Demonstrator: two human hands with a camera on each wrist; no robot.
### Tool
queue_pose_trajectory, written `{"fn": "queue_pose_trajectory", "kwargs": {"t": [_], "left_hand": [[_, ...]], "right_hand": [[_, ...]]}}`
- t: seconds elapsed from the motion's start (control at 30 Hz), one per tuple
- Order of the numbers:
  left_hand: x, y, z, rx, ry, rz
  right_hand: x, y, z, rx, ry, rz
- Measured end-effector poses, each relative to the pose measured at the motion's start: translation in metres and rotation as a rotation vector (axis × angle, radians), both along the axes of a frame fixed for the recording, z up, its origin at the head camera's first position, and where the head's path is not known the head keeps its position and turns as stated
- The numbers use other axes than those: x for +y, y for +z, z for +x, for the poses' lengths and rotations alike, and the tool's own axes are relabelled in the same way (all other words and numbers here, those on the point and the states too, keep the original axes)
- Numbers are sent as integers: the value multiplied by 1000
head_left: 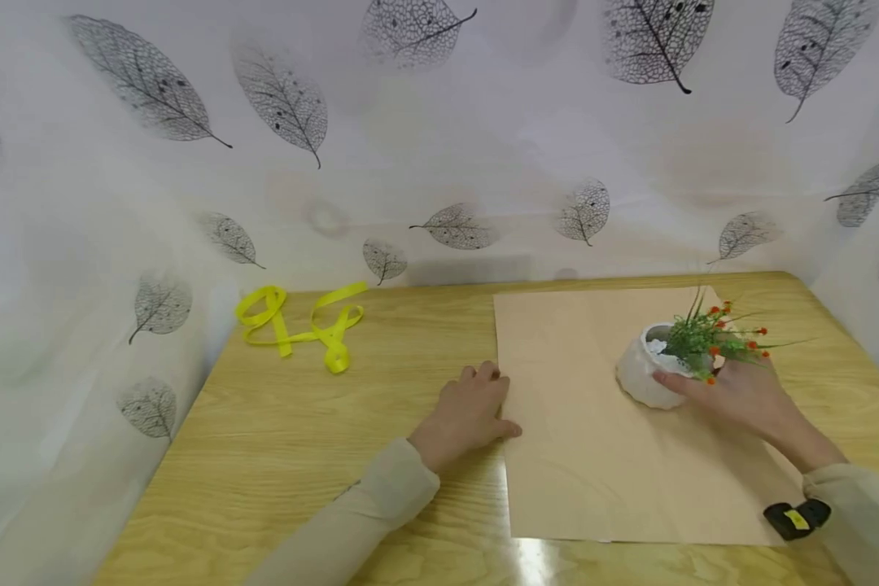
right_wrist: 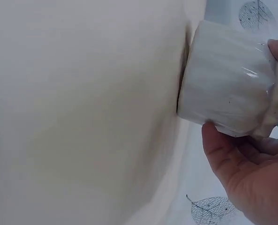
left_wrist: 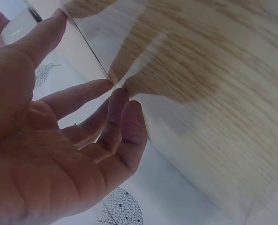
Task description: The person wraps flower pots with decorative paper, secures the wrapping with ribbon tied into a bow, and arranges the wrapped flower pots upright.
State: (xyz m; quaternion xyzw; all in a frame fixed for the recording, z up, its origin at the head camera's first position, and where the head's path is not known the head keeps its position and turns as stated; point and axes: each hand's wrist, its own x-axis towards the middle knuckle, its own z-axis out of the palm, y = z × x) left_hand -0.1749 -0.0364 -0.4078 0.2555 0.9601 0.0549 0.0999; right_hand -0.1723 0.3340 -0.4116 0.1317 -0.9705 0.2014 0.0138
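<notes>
Pot (head_left: 640,378), x1: white, glossy, w/ scalloped rim & base edge; on right part of bench (head_left: 300,456), over far right area of paper sheet (head_left: 579,464); tilted, mouth leaning twd far right; can't tell if base fully meets sheet. Contents: plant (head_left: 703,340), artificial-looking, green sprigs w/ small red-orange flwrs & thin blades, spilling over right side of rim; white matter (head_left: 658,347) showing inside at left of mouth. Right hand (head_left: 747,399), x1: gripping pot, thumb on near side, fingers curled round right side; in right wrist view, digits press the glossy wall from opp. sides. Left hand (head_left: 465,415), x1: at sheet's left edge, approx. mid-length; fingers loosely bent, thumb spread well away from them, its tip touching the edge; nothing pinched. Sheet: tan/peach, rect., flat, right half of bench, running from near bench's far edge twd near side; right hand & forearm extend over its right side. Ribbon (head_left: 328,335), x1: bright yellow, loosely looped, far left of bench, well apart from both hands. Sleeves, x2: left sleeve (head_left: 381,496) & right sleeve (head_left: 860,509), both pale beige. Wrist unit (head_left: 780,521), x1: black w/ yellow label, by right cuff, near right. Bench: wood-grain, light brn, glossy, w/ bright reflection at near edge of sheet. Backdrop (head_left: 483,146): pale cloth-like sheeting, far side & both flanks, printed w/ dark skeleton lvs.
</notes>
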Motion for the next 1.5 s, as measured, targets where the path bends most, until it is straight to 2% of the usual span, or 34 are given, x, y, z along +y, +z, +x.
{"fn": "queue_pose_trajectory", "kwargs": {"t": [0.07, 0.1, 0.13, 0.2, 0.27, 0.37, 0.47, 0.5, 0.53, 0.6, 0.7, 0.8, 0.93, 1.07, 1.17, 1.33, 1.5], "left_hand": [[1, 0, 0, 0, -3, 6], [1, 1, 0, -1, -3, 7], [1, 1, 0, -4, -1, 9], [1, 2, -1, 0, 0, -1], [2, 2, -2, 12, 4, 0], [9, 4, -3, 86, -8, 10], [27, 9, -5, 172, -46, 39], [36, 11, -6, 182, -59, 55], [45, 13, -8, 173, -74, 80], [64, 15, -14, 111, -88, 135], [91, 13, -25, -47, -88, 230], [110, 8, -36, -174, -90, 293], [125, 3, -45, -254, -134, 389], [135, -1, -53, -277, -195, 511], [140, -5, -56, -280, -171, 554], [144, -8, -57, -247, -90, 511], [148, -3, -56, -156, -111, 435]], "right_hand": [[-1, 7, 2, -222, -296, -113], [1, 9, 1, -264, -334, -129], [2, 10, 1, -270, -358, -152], [5, 11, 1, -286, -370, -173], [6, 11, 1, -305, -373, -169], [8, 13, 2, -320, -375, -192], [9, 14, 2, -324, -376, -192], [10, 14, 2, -327, -375, -193], [10, 14, 3, -327, -376, -194], [9, 13, 3, -321, -386, -208], [7, 12, 3, -314, -392, -239], [3, 11, 4, -315, -383, -268], [0, 9, 6, -338, -364, -332], [-2, 9, 7, -363, -360, -406], [-3, 8, 8, -358, -353, -365], [-1, 7, 11, -381, -315, -293], [10, 6, 11, -391, -257, -250]]}}
